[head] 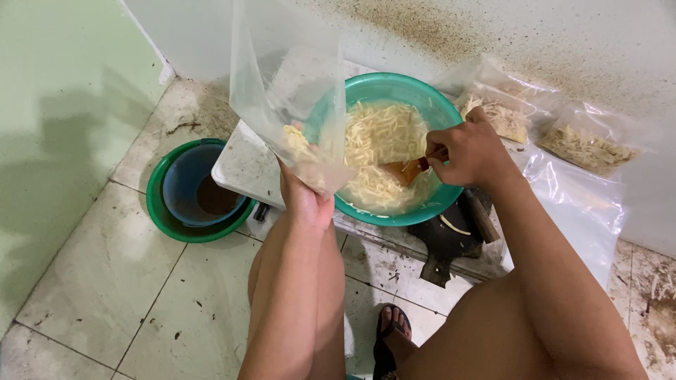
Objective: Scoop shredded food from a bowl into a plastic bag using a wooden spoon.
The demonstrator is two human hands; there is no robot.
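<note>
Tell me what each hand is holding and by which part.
The left hand grips a clear plastic bag at its bottom, where some noodles sit. The right hand holds a wooden scoop by its handle over the green bowl.

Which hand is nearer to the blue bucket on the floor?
The left hand. It holds the clear plastic bag just right of the blue bucket. The right hand is farther away, over the far side of the green basin, gripping a spoon.
</note>
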